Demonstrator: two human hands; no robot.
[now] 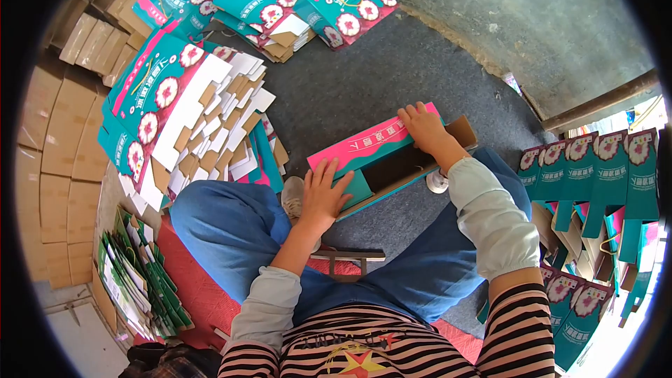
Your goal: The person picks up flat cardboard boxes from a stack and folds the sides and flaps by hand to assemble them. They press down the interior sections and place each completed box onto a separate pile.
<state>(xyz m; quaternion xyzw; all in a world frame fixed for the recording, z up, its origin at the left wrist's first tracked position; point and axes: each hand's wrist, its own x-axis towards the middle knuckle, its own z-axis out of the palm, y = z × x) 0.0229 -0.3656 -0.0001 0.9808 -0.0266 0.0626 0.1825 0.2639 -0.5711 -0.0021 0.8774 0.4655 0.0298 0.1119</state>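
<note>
A teal and pink cardboard box (367, 141) with printed white lettering is held between my knees, its long open side facing up and its brown inside showing. My left hand (318, 199) lies on the box's left end with fingers spread, over a teal flap (355, 187). At the right end, my right hand (425, 133) has its fingers bent over the pink far panel, gripping it. A brown flap (462, 131) stands out beyond my right wrist. The undersides of both hands are hidden.
Flattened teal boxes (150, 91) are stacked at the left, with more piles (350, 7) at the back. Several formed boxes (591, 168) stand in rows at the right. Brown cartons (66, 126) line the left wall. Green folded cardboard (143, 276) lies near my left knee.
</note>
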